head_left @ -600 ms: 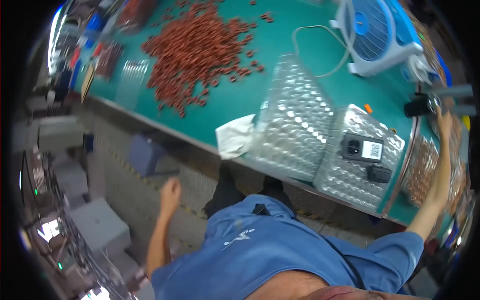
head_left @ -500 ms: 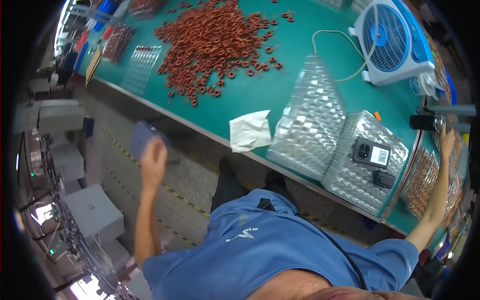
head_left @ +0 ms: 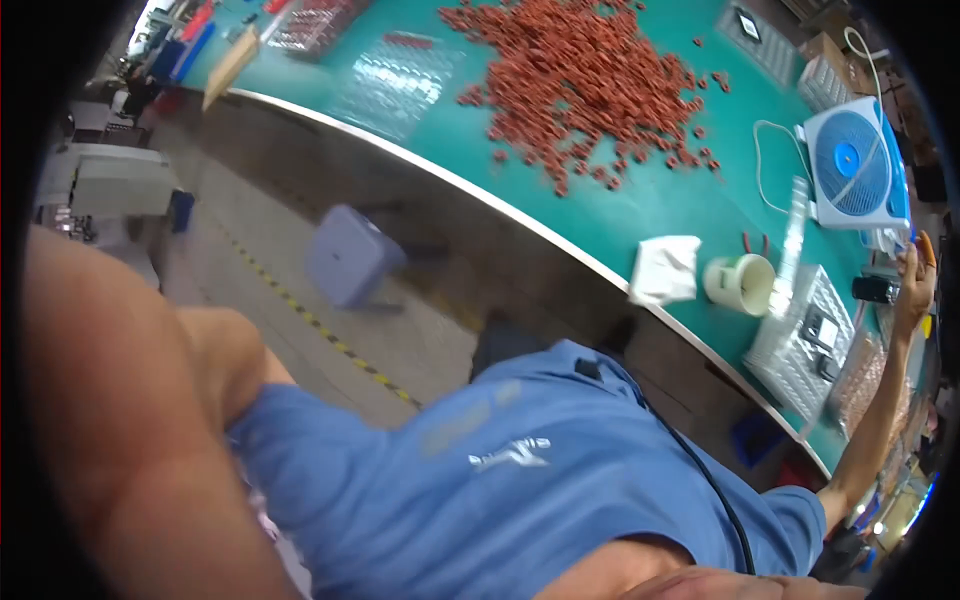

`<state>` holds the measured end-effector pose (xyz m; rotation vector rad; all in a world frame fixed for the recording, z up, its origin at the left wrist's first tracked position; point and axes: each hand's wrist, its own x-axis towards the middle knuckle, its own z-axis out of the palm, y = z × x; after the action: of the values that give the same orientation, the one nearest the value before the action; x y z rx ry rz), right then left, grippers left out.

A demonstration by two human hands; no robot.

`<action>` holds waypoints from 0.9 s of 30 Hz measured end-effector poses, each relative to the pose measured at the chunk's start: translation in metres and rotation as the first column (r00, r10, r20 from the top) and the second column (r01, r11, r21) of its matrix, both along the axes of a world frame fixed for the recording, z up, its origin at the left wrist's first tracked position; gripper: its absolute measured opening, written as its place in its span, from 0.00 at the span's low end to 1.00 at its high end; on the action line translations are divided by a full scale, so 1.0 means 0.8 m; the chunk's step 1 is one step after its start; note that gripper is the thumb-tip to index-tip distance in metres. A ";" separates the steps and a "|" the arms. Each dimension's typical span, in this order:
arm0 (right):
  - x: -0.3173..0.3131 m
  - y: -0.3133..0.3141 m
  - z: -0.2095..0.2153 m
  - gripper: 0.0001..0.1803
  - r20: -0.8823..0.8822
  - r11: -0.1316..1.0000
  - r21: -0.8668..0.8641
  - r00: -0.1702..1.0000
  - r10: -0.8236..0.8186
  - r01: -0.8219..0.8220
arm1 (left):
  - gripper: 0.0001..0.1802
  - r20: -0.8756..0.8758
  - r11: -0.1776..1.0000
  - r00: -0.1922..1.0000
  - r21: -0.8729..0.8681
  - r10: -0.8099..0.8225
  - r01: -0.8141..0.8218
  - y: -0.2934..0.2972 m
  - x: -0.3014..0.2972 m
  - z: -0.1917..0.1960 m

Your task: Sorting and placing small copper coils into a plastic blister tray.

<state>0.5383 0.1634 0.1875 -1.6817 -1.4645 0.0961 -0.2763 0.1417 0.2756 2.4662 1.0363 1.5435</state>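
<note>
Right hand (head_left: 912,285): raised at the far right end of the counter (head_left: 640,215), arm stretched out from the lower right; palm just beside a small black device (head_left: 876,289) and below the white-and-blue fan (head_left: 855,165).
Right fingers: curled loosely near the black device; too small and blurred to tell whether pinching anything.
Left hand: out of view; only the bare upper arm (head_left: 120,420) fills the lower left, close to the camera; state of those fingers impossible to tell.
Black device: at the right end of the green counter, between the fan and the clear blister trays (head_left: 810,335).
Blister trays: stacked near the counter's front edge, one standing on edge, dark parts lying on top.
Cup (head_left: 742,284): pale, just left of the trays, right of a crumpled white cloth (head_left: 664,270).
Rings (head_left: 590,75): large red-brown heap spread over the middle of the counter, well apart from the right hand.
Stool (head_left: 348,258): grey-blue, on the floor below the counter's edge.
Shirt (head_left: 520,480): blue, low in the middle.
</note>
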 end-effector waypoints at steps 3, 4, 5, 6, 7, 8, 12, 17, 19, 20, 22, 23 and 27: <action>-0.236 0.001 -0.003 0.17 0.324 0.981 0.053 0.933 0.158 -0.185 | 0.32 -0.058 0.969 0.998 0.247 0.015 0.000 0.049 -0.101 0.054; -0.255 -0.006 -0.030 0.17 0.409 0.968 0.027 0.886 0.217 -0.250 | 0.32 -0.050 0.932 0.998 0.363 0.034 -0.013 0.071 -0.129 0.068; -0.348 -0.006 -0.021 0.18 0.368 0.948 -0.091 0.874 0.316 -0.305 | 0.32 -0.057 0.893 0.994 0.447 0.093 -0.058 0.073 -0.163 0.082; -0.387 -0.018 -0.032 0.18 0.319 0.931 -0.167 0.876 0.362 -0.324 | 0.32 -0.050 0.861 0.992 0.502 0.117 -0.076 0.073 -0.191 0.089; -0.409 -0.030 -0.049 0.19 0.359 0.900 -0.209 0.826 0.435 -0.382 | 0.32 -0.050 0.842 0.991 0.534 0.121 -0.076 0.078 -0.211 0.087; -0.453 -0.042 -0.064 0.20 0.285 0.900 -0.199 0.856 0.431 -0.387 | 0.32 -0.047 0.842 0.992 0.534 0.117 -0.074 0.078 -0.223 0.077; -0.548 -0.019 -0.117 0.19 0.181 0.756 -0.332 0.749 0.638 -0.564 | 0.33 -0.024 0.923 0.998 0.383 0.054 -0.040 0.078 -0.252 0.018; -0.604 0.052 -0.210 0.15 -0.090 0.694 -0.492 0.824 0.560 -0.525 | 0.33 0.038 0.969 0.995 0.228 0.091 -0.098 0.069 -0.261 -0.011; -0.637 0.073 -0.223 0.13 -0.345 0.662 -0.489 0.823 0.451 -0.568 | 0.33 0.055 0.979 0.995 0.180 0.087 -0.096 0.060 -0.264 -0.016; -0.630 0.065 -0.238 0.12 -0.325 0.630 -0.532 0.823 0.466 -0.566 | 0.33 0.066 0.980 0.995 0.178 0.079 -0.090 0.062 -0.269 -0.020; -0.651 0.068 -0.229 0.11 -0.248 0.596 -0.530 0.783 0.571 -0.603 | 0.34 0.063 0.973 0.996 0.217 0.068 -0.080 0.063 -0.267 -0.009; -0.663 0.082 -0.222 0.11 -0.270 0.602 -0.506 0.777 0.569 -0.617 | 0.28 0.092 0.973 0.985 0.166 0.148 -0.162 0.068 -0.254 -0.020; -0.670 0.093 -0.224 0.11 -0.282 0.656 -0.527 0.839 0.465 -0.540 | 0.19 0.029 0.906 0.916 -0.169 0.399 -0.389 0.104 -0.249 -0.132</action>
<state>0.0023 0.2374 0.0079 -1.6213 -1.8958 1.0532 -0.4752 0.2251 0.1698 2.1783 1.6584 1.5434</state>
